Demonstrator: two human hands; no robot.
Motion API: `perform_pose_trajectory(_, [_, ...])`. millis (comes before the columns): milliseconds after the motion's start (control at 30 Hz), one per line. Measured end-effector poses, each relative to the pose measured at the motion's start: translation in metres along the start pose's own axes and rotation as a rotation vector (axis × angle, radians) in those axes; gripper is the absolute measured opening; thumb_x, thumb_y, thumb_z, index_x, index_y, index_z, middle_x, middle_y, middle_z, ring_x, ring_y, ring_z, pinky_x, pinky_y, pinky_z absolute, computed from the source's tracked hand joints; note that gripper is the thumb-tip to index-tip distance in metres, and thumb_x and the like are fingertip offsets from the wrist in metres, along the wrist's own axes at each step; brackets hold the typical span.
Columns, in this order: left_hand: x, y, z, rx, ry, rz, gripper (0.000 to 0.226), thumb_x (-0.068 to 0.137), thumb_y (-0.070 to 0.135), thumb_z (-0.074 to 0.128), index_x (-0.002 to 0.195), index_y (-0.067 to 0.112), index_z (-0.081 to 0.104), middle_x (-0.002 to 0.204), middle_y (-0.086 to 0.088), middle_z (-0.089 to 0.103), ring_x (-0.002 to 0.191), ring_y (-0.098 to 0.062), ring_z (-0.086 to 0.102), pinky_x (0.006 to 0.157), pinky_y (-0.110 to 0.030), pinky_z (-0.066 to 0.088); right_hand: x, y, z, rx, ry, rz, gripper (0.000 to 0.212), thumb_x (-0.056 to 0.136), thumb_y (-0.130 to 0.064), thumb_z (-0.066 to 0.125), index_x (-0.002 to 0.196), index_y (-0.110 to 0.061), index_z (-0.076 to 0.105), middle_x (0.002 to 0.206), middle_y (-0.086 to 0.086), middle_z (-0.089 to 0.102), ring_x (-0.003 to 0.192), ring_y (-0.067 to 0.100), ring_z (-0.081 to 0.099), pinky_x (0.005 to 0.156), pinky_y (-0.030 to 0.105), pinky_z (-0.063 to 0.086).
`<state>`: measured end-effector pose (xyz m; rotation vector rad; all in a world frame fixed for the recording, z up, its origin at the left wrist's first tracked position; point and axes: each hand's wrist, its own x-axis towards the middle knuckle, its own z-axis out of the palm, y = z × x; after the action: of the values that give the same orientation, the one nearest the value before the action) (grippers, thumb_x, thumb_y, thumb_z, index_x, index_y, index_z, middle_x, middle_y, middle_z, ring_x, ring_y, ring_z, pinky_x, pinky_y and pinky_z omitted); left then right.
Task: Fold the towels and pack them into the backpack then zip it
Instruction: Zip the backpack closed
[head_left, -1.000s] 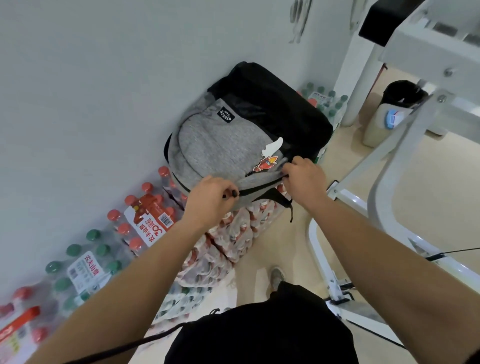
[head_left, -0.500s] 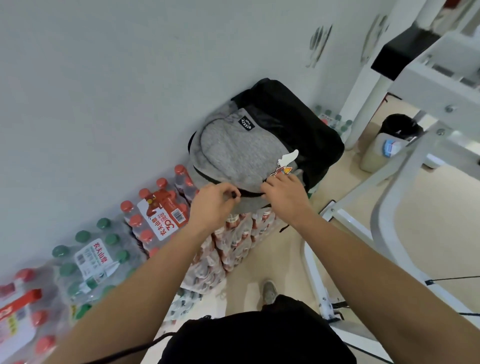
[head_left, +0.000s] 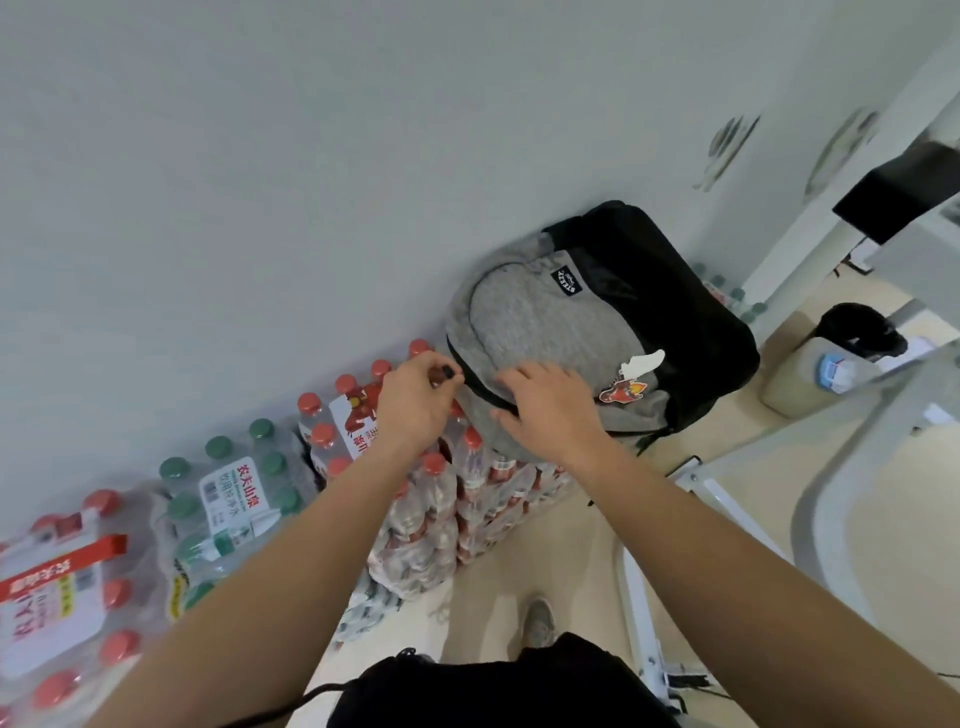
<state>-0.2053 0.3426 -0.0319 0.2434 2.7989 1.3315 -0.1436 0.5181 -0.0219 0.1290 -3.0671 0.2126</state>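
A grey and black backpack (head_left: 550, 322) lies on stacked packs of bottled water against the white wall, its grey front up, with a red and white charm (head_left: 631, 382) on it. My left hand (head_left: 415, 402) pinches a small dark zipper pull (head_left: 445, 372) at the backpack's left edge. My right hand (head_left: 550, 408) rests flat on the grey fabric, fingers spread, just right of the dark zipper line. No towels are visible.
Shrink-wrapped packs of water bottles (head_left: 228, 499) with red and green caps line the wall to the left and under the backpack. A white metal frame (head_left: 852, 493) stands at right. A bin with a black liner (head_left: 831, 364) sits beyond it. My shoe (head_left: 537, 621) is below.
My left hand has travelled left along the zipper line to the backpack's left edge. My right hand let go of the fabric and now lies flat on it. The camera view shifted.
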Motion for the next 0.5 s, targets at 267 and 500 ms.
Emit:
perform_pose_trajectory(267, [0.043,-0.011,-0.006,0.059,0.004,-0.063,0.004,0.087,0.031,0.068,0.083,0.033,0.067,0.084,0.014,0.069,0.081,-0.009,0.067,0.077,-0.028,0.055,0.020,-0.003,0.017,-0.009,0.010,-0.038,0.007,0.087,-0.029,0.069,0.091,-0.024,0.067,0.087,-0.005,0.066,0.088,0.021,0.060,0.073,0.034,0.041])
perform_pose_trajectory(500, [0.110,-0.010,-0.007,0.043,0.087,-0.180,0.011,0.088,0.028,0.066,0.097,0.028,0.071,0.097,0.006,0.073,0.090,-0.016,0.068,0.077,-0.030,0.055,0.011,0.005,0.015,-0.010,-0.182,-0.088,0.010,0.091,-0.033,0.065,0.092,-0.024,0.065,0.088,-0.005,0.064,0.088,0.019,0.061,0.079,0.033,0.040])
